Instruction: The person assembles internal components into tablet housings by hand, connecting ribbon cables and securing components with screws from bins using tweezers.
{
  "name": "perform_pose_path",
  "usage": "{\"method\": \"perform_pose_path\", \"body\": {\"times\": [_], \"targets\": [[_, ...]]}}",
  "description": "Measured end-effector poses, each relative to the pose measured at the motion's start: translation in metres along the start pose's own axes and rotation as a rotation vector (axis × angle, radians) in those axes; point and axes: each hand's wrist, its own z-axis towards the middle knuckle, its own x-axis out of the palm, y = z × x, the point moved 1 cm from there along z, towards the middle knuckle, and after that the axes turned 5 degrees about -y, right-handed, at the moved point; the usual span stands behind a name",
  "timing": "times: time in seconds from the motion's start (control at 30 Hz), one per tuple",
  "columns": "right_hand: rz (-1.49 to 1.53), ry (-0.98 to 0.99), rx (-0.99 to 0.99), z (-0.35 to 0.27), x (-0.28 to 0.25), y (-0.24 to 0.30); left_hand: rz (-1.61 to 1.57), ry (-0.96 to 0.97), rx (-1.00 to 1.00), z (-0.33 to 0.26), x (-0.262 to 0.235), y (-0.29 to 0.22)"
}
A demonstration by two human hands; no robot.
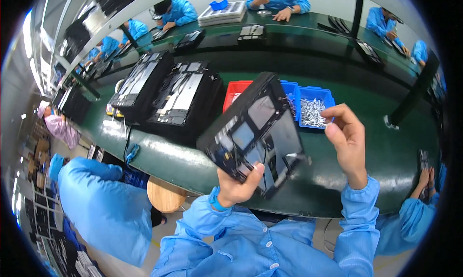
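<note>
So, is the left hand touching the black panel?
Touching. The head view shows the left hand gripping the black panel at its lower edge, thumb pressed on its face.

We see a flat, rectangular black electronic chassis (253, 132) with its open inner side facing us, showing grey metal plates and small dark boards; it is tilted, one short end raised away from us, lifted clear above the green tabletop (337, 180); its near lower edge sits in our grip.

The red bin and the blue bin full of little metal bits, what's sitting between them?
In the head view, another blue bin sits between the red bin and the blue bin of small metal parts, partly hidden behind the lifted black device.
</note>
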Motion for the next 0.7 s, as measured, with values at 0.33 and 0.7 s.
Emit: {"method": "perform_pose_path", "body": {"times": [0.33,0.7], "targets": [[0.473,0.01,0.538,-0.03,0.031,-0.043,-0.579,0.17,-0.87,0.011,-0.033,0.027],[0.485,0.195,0.426,-0.047,0.038,-0.064,-0.259,-0.156,-0.749,-0.013,-0.009,-0.009]]}}
